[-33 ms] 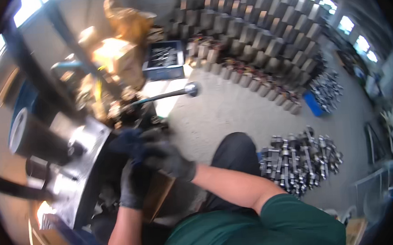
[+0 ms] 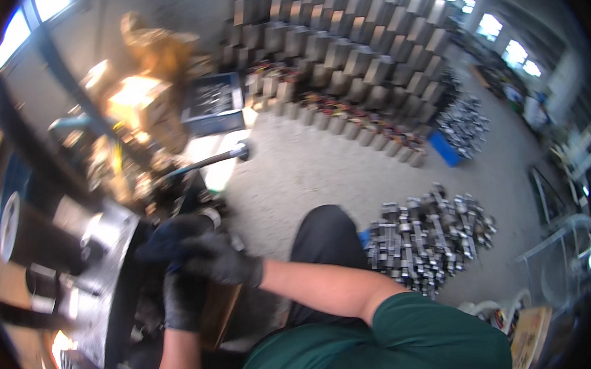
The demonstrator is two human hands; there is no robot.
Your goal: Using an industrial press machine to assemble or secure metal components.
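My left hand point(image 2: 182, 295), in a dark grey glove, reaches up beside the metal machine table point(image 2: 114, 279). Across it lies my right hand point(image 2: 224, 259), gloved the same way, its fingers bent over the left one. A dark blue patch point(image 2: 166, 239) shows at the fingers; whether it is cloth or part of a glove I cannot tell. Both hands look closed, but blur and overlap hide what is between them. Just beyond them is a small round shiny rim point(image 2: 211, 218), and a lever with a ball end point(image 2: 240, 150) sticks out past that.
A thick cylinder point(image 2: 42, 233) stands on the machine at left. Behind are a blue crate point(image 2: 213, 108) of small metal parts and a lit cardboard box point(image 2: 142, 102). Stacked metal tubes point(image 2: 341, 51) line the back. Shiny shaft-like parts point(image 2: 429, 237) are heaped on the floor at right.
The whole view has swung, so the surroundings sit farther left in the picture. My hands stay together beside the machine, and the round shiny rim beyond them now shows more plainly.
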